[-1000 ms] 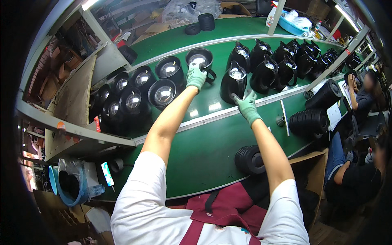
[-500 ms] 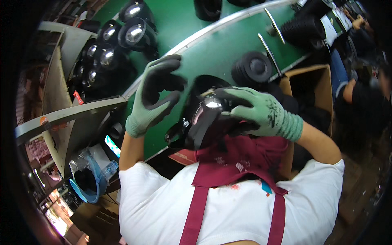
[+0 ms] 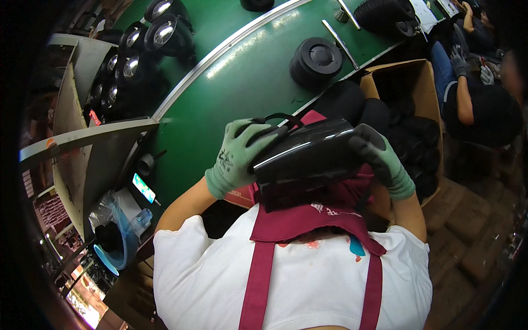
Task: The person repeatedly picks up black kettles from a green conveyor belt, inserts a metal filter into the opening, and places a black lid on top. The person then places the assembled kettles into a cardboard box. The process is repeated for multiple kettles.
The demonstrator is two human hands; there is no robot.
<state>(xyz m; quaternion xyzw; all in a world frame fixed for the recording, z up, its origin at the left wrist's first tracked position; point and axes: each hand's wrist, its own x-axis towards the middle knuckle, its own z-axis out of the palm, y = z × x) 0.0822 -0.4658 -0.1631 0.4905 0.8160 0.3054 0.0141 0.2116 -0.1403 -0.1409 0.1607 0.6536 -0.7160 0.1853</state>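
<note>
A glossy black tapered jug-like shell [image 3: 308, 154] lies on its side in front of my chest, above the maroon apron. My left hand [image 3: 236, 157], in a green glove with dark fingertips, is closed on its left end. A thin black loop, perhaps its handle, arches above that end. My right hand [image 3: 382, 159], gloved alike, grips the other end with its dark fingers curled over the rim. The shell's inside and underside are hidden from view.
Beyond the shell, a stack of round black discs [image 3: 319, 59] stands on the green table [image 3: 242, 88]. Several black domed parts with shiny centres [image 3: 163, 33] cluster at the far left. A cardboard box [image 3: 432, 88] holding black parts is on the right, near a seated person [image 3: 478, 104].
The shell has swung from upright-tilted to lying sideways. My left hand, open and apart from it before, has closed on its left end. My right hand has moved to its right end.
</note>
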